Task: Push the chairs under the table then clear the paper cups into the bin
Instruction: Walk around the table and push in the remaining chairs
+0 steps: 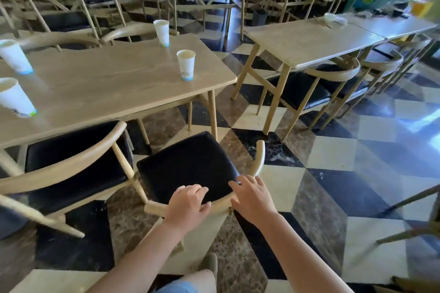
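A wooden chair with a black seat (190, 161) stands pulled out from the light wooden table (114, 92), angled toward its right corner. My left hand (188, 204) grips the curved backrest, fingers wrapped over the rail. My right hand (252, 197) rests on the same rail just to the right, fingers spread. A second black-seated chair (71, 161) sits partly under the table at the left. On the tabletop stand several white paper cups: one near the right edge (186, 65), one at the far edge (162, 32), two at the left (15, 56) (15, 97).
A checkered tiled floor (333, 161) opens to the right. Another table (309, 40) with chairs under it stands at the right, with a bowl and chopsticks on it. More tables and chairs fill the back. A chair leg (409, 199) juts in at the far right.
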Action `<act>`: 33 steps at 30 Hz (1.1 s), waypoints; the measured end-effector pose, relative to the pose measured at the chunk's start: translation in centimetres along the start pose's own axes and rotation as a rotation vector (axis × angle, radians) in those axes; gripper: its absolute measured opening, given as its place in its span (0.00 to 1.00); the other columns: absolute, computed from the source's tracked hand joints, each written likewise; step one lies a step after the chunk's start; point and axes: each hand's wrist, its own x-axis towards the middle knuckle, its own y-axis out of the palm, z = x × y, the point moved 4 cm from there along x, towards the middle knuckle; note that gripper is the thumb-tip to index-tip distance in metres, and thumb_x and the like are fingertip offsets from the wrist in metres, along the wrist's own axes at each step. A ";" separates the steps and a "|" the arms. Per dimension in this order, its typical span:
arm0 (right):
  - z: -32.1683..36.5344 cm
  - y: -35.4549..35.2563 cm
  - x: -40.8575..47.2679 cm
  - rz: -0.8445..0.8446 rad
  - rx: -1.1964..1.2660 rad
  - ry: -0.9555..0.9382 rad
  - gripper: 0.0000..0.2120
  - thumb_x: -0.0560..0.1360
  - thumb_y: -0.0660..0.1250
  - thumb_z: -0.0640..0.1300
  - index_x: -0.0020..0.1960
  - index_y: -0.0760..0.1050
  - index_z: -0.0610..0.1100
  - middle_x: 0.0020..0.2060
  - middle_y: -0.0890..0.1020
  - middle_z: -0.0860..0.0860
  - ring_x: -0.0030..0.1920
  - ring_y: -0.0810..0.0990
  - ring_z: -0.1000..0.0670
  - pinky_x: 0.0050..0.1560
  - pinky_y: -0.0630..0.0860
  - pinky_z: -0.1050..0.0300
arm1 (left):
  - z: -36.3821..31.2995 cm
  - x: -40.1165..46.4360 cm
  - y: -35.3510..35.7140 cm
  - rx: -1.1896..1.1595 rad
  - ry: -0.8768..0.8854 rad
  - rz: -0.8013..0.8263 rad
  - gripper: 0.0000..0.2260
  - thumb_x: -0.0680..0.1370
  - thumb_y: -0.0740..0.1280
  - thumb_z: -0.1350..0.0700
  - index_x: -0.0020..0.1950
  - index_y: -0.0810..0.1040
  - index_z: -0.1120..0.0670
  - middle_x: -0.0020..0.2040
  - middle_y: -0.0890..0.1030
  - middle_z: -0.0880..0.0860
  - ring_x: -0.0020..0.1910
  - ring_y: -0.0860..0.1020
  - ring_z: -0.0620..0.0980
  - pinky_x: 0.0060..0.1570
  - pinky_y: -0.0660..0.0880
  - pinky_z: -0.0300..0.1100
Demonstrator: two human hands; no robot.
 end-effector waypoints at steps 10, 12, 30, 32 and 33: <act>-7.2 2.3 3.5 0.094 0.020 -0.086 0.23 0.72 0.69 0.47 0.66 0.70 0.43 0.61 0.75 0.44 0.63 0.70 0.42 0.66 0.64 0.44 | -0.8 4.7 4.5 0.065 -0.101 0.168 0.18 0.64 0.69 0.45 0.48 0.82 0.55 0.40 0.82 0.50 0.37 0.80 0.49 0.44 0.78 0.48; -8.0 3.2 4.2 0.120 0.026 -0.142 0.26 0.73 0.68 0.47 0.68 0.67 0.44 0.64 0.72 0.43 0.66 0.68 0.42 0.67 0.63 0.44 | -0.8 4.7 5.1 0.092 -0.141 0.197 0.19 0.63 0.69 0.43 0.46 0.82 0.54 0.38 0.81 0.49 0.36 0.80 0.48 0.43 0.78 0.47; -12.5 10.2 9.2 0.263 0.062 -0.602 0.10 0.61 0.75 0.35 0.41 0.79 0.41 0.35 0.80 0.46 0.37 0.78 0.44 0.33 0.79 0.51 | -3.8 4.0 9.8 0.131 -0.464 0.167 0.19 0.54 0.82 0.56 0.42 0.83 0.57 0.35 0.81 0.53 0.32 0.80 0.52 0.31 0.79 0.44; -12.3 9.9 9.3 0.230 0.057 -0.612 0.14 0.53 0.79 0.37 0.33 0.77 0.44 0.28 0.78 0.49 0.30 0.77 0.48 0.24 0.76 0.57 | -3.8 4.2 10.0 0.160 -0.466 0.187 0.17 0.55 0.82 0.56 0.40 0.82 0.56 0.33 0.81 0.53 0.30 0.79 0.52 0.29 0.79 0.43; -12.1 9.8 9.4 0.231 0.054 -0.611 0.16 0.49 0.80 0.38 0.31 0.76 0.45 0.26 0.76 0.50 0.27 0.76 0.48 0.21 0.74 0.59 | -3.6 4.4 10.2 0.179 -0.455 0.199 0.16 0.55 0.81 0.56 0.39 0.82 0.56 0.32 0.80 0.52 0.30 0.79 0.52 0.28 0.78 0.42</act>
